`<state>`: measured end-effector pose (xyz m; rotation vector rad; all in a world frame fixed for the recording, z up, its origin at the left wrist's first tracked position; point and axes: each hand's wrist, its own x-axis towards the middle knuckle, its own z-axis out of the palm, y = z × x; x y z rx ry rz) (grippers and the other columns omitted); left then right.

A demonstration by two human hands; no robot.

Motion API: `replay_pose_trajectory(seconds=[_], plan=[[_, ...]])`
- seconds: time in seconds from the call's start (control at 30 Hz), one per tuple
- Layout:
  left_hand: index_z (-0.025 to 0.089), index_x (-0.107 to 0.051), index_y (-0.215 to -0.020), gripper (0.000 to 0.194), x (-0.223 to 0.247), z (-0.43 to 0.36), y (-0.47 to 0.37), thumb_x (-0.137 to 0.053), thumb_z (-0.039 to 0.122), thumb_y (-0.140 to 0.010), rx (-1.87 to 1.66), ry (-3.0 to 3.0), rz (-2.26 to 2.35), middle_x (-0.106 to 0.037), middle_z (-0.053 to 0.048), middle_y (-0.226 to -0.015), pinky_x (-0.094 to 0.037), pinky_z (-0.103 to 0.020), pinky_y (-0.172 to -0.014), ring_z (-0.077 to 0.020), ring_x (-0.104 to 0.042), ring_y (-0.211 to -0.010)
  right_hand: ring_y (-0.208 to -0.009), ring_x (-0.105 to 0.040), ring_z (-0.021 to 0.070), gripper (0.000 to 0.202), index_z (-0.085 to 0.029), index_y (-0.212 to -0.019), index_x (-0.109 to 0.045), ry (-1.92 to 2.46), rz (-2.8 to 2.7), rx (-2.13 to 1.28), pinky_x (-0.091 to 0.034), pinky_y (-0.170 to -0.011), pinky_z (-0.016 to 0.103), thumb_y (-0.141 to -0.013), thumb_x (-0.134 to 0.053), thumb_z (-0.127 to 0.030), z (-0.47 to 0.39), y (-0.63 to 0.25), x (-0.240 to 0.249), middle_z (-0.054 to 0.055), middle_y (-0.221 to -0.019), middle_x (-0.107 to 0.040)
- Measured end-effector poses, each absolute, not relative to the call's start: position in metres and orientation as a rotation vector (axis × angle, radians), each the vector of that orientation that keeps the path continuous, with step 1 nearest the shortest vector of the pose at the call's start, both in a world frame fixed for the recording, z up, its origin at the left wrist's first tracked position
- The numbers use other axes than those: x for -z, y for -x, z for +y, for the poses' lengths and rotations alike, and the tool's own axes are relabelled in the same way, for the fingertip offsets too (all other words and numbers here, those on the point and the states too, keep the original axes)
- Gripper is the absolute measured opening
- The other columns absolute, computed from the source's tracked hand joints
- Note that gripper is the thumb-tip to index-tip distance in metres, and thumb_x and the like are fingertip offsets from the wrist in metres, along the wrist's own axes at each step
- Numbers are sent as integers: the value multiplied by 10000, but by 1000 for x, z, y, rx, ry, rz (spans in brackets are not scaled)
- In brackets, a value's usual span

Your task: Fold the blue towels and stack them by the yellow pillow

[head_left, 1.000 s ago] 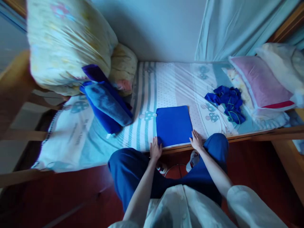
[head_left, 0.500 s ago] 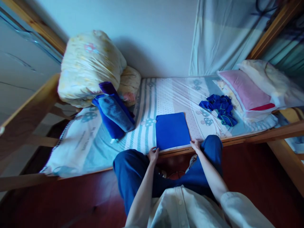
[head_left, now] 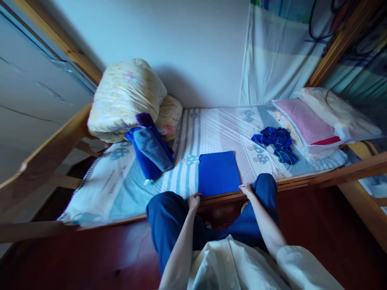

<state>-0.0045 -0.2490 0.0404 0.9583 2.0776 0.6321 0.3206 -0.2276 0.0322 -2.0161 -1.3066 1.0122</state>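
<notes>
Because the left hand (head_left: 194, 202) and right hand (head_left: 247, 190) each seem to pinch a near corner, fingers nearly closed, the blue square (head_left: 218, 173) lies flat on the bed (head_left: 226, 131) just beyond and between them, both equally near.

Dim bluish light, soft wall shadow, faint floor sheen, stretched edges

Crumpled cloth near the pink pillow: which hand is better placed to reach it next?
Right, probably: the right hand, at the near right corner of the blue square, is nearer the crumpled cloth than the left hand.
</notes>
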Motion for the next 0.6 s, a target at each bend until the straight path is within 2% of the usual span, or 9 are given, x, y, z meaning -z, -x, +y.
replay_pose_trajectory(seconds=[0.13,0.23,0.37,0.43,0.53,0.6], plan=[[179,-756,-830,206,-42,-248,7,-586,215,-718,-649,-970,2054,-650,-25,-581,-545,-358,-725,-260,-698,-719,-686,-705,210,209,-166,-824,-794,1989,-1268,-1097,-546,-615,274,-730,-619,-228,-229,-320,-34,35,-692,-748],[147,-764,-925,282,-44,-246,7,-640,185,-675,-688,-1003,2021,-690,-33,-657,-542,-318,-694,-230,-691,-714,-712,-711,206,302,-169,-931,-804,1962,-1274,-1106,-575,-680,294,-670,-653,-196,-227,-320,-36,14,-723,-758],[147,-757,-915,259,-46,-241,6,-664,215,-683,-729,-1041,2026,-629,-11,-609,-535,-322,-673,-226,-667,-682,-793,-724,222,249,-187,-867,-800,1936,-1303,-1051,-587,-801,330,-639,-700,-189,-222,-321,-39,38,-809,-781],[165,-746,-862,201,-47,-237,8,-674,257,-698,-760,-1061,2042,-629,-21,-655,-552,-356,-743,-246,-677,-765,-867,-725,242,177,-189,-815,-788,1926,-1314,-1009,-578,-865,356,-658,-709,-207,-217,-322,-39,64,-868,-789],[180,-717,-811,158,-45,-230,11,-684,292,-704,-815,-1089,2060,-682,-73,-869,-544,-408,-922,-276,-669,-981,-1001,-705,266,134,-181,-793,-766,1896,-1323,-940,-547,-955,389,-676,-710,-214,-210,-319,-38,95,-966,-787],[187,-691,-795,139,-41,-226,11,-682,293,-706,-882,-1089,2037,-693,-96,-998,-516,-413,-1007,-278,-646,-1085,-1040,-693,268,150,-172,-825,-758,1850,-1325,-908,-544,-959,391,-699,-703,-233,-206,-316,-36,107,-1023,-780]])
